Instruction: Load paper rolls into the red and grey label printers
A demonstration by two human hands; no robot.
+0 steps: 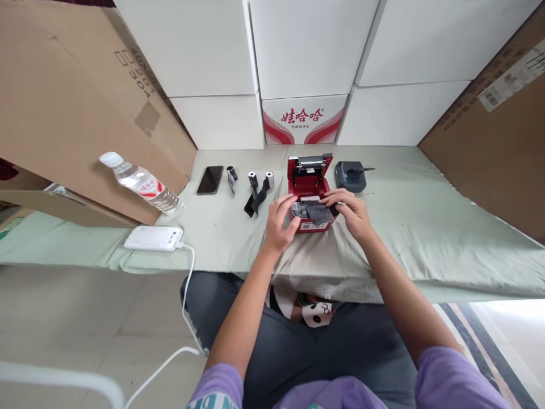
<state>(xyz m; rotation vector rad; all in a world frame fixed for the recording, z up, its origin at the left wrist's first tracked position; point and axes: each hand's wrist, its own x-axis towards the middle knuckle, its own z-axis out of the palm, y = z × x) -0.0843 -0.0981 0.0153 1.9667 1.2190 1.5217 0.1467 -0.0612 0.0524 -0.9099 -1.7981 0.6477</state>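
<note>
Red-cased device [307,186] on a cloth-covered bench [409,233], seen from above. The case stood between the two hands, just short of a dark grey unit [351,177] and to the right of the small rolls [252,177]. The left hand [277,228] was half spread, thumb parted from fingers, its tips at the case's left side; whether it gripped could not be told. The right hand [354,215] curled over the right side, fingertips at a dark strip [320,214]; whether they pinched it was hidden. By judgement, the case was stiff, fairly light and smooth, best held low by its two sides; its hinged lid seemed the fragile part. The strip looked soft and limp, best taken by an edge. The labelled face pointed toward the person; the lid tilted up at the far side, its roller [310,163] lying lengthwise left to right.
</note>
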